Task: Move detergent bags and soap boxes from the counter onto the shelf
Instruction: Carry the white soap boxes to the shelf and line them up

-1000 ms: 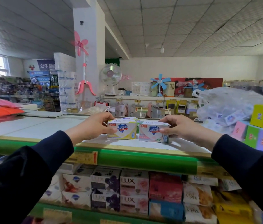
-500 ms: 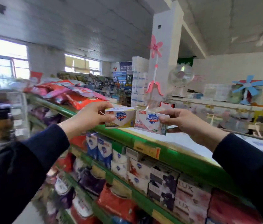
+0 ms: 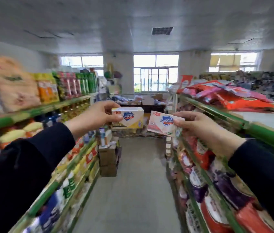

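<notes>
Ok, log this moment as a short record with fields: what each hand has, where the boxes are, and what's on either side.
left hand: fingers pinch the yellow soap box
right hand: fingers pinch the pink soap box
boxes: held up over the aisle floor, side by side, apart, on no shelf
left side: green-edged shelves of packaged goods
right side: green-edged shelves, red bags on top

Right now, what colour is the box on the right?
Pale pink soap box, blue shield logo; head view.

Left hand [image 3: 93,117] pinches yellow Safeguard soap box [image 3: 130,118]; right hand [image 3: 200,127] pinches pink Safeguard soap box [image 3: 162,126], slightly tilted, boxes apart, above aisle floor [image 3: 132,190].
</notes>
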Tool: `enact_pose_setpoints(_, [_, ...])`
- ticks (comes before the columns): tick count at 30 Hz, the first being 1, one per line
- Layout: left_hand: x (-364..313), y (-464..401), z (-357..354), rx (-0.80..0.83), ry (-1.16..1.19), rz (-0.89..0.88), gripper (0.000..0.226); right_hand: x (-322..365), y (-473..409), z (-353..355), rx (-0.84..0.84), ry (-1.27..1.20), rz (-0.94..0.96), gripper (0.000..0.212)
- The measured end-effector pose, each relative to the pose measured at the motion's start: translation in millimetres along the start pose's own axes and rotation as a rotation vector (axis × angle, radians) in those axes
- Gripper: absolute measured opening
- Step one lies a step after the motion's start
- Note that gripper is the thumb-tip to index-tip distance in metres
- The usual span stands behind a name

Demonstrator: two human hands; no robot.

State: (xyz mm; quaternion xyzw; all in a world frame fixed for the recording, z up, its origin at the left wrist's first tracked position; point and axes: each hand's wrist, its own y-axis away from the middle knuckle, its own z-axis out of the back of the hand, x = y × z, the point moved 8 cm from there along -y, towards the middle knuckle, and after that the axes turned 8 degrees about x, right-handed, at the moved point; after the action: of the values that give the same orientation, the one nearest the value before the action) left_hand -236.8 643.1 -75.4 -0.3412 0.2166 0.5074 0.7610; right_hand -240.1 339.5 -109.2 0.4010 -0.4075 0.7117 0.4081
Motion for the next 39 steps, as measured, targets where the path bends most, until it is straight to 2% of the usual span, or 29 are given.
enact_pose_setpoints(7, [67.8, 154.9, 161.1, -0.278, -0.146, 0.226, 0.021, 70.3, -77.0, -199.7, 0.334, -0.016, 0.179, 0.019])
enact_pose_setpoints(10, [81.0, 219.2, 216.0, -0.392, -0.294, 0.307, 0.025, 104.4, -87.3, -281.3, 0.453, -0.016, 0.246, 0.021])
enact_pose_setpoints(16, [104.4, 341.0, 307.7, -0.516, -0.42, 0.443, 0.032, 168.5, -82.4, -420.0, 0.634, -0.064, 0.376, 0.024])
enact_pose_setpoints(19, [112.4, 388.9, 336.0, -0.568, -0.418, 0.47, 0.02, 191.3, -77.4, -471.9, 0.683, -0.071, 0.429, 0.02])
enact_pose_setpoints(22, [115.5, 443.8, 367.9, -0.625, -0.466, 0.537, 0.018, 218.0, -71.1, -530.2, 0.748, -0.107, 0.46, 0.02])
enact_pose_setpoints(31, [114.2, 563.8, 434.5, -0.785, -0.478, 0.68, 0.016, 279.9, -55.0, -645.6, 0.895, -0.174, 0.567, 0.024])
enact_pose_setpoints(39, [149.0, 572.6, 462.6, -0.778, -0.47, 0.741, 0.021, 311.3, -66.4, -700.6, 0.976, -0.274, 0.636, 0.021])
